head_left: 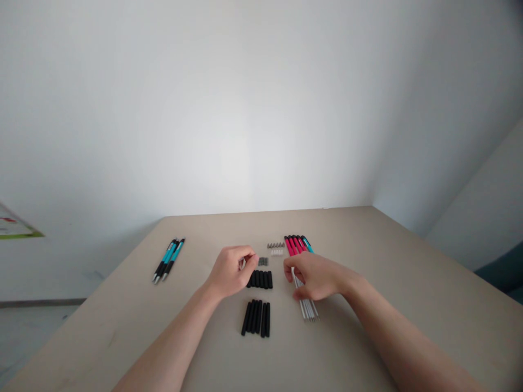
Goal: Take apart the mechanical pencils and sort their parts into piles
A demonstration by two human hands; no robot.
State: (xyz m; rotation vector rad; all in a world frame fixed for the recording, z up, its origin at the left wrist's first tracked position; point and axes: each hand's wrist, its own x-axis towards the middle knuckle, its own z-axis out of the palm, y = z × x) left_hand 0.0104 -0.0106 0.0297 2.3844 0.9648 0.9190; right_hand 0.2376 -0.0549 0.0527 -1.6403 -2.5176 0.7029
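My left hand [232, 270] is closed in a pinch above the table's middle, just left of a small cluster of grey springs [263, 262]. Whatever its fingertips hold, if anything, is too small to make out. Below it lies a row of short black tubes [261, 280], partly covered by the hand. My right hand [316, 275] reaches over a bundle of white pen refills [309, 310], thumb and index finger apart on either side of them. Its palm hides their upper part. Behind that hand are red pen barrels [293, 245] and a blue one [307, 244].
Nearer me lies a row of longer black tubes [256, 317]. Small metal tips [275, 245] and clear plastic pieces [277, 252] sit farther back. Several blue-and-black pens [169, 259] rest at the left of the beige table [122, 337]. A white wall [245, 109] stands behind.
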